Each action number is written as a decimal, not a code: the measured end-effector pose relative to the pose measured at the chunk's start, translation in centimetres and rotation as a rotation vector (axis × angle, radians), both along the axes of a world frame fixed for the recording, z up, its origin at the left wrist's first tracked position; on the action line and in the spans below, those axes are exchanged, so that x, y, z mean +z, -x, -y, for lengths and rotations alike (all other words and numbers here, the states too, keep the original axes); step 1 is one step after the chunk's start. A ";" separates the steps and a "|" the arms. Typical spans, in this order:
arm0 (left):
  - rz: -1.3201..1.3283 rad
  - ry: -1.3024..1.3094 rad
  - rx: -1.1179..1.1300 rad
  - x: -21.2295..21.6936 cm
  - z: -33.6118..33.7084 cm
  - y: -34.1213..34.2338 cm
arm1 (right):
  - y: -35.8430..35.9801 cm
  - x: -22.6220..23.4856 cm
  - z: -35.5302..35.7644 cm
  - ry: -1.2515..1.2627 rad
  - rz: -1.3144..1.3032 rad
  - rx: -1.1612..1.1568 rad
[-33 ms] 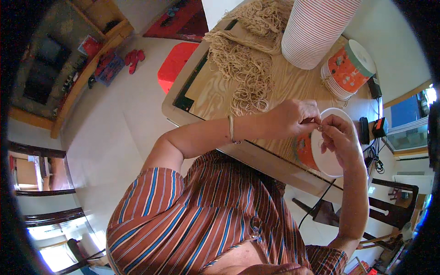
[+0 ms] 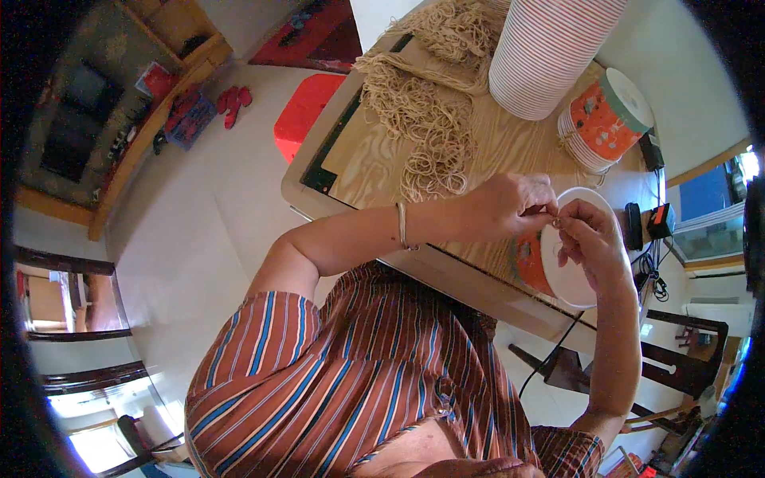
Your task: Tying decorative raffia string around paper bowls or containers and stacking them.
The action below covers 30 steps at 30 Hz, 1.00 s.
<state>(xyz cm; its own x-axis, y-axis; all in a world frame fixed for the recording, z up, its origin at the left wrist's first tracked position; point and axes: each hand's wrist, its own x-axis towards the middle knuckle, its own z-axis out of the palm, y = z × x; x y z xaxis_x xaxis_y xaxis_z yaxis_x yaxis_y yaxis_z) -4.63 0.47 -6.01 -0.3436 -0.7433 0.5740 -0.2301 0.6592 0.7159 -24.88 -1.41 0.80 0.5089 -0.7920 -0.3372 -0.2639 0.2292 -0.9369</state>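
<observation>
Hands: two counted, one left hand [image 2: 522, 203] and one right hand [image 2: 591, 237]. Orange tub [image 2: 532, 263] with white round end: one recorded. Container stacks: two noted, one tall stack [image 2: 550, 60] and one short stack [image 2: 603, 118]; units within each could not be resolved. Beige cord [image 2: 442, 127]: at least two heaps tallied, strands not countable. Table [image 2: 358, 171], red stool [image 2: 307, 115], dark chair [image 2: 705, 325]: one of each logged.

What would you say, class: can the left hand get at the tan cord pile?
Probably yes: nothing visible blocks the way across the table from the left hand to the tan cord pile, though that hand's fingers meet those of the right hand.
</observation>
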 end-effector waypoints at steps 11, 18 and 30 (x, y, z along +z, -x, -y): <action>-0.313 -0.532 -0.122 -0.4 -0.3 0.1 | 0.2 -1.1 -1.3 0.092 -0.053 0.034; -0.348 -0.644 -0.179 -0.5 0.0 -0.1 | -0.1 -2.4 -1.3 0.311 -0.130 0.079; -0.277 -0.651 -0.215 -0.3 0.5 -0.5 | -1.6 -0.1 -2.6 0.793 -0.272 0.008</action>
<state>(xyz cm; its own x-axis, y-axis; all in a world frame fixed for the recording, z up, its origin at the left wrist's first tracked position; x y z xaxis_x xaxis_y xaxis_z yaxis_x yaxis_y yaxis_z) -4.17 -0.06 -6.35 -0.4264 -0.8956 0.1268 0.1021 0.0916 0.9905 -23.26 1.19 0.66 0.4966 -0.8430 0.2067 -0.5031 -0.4736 -0.7230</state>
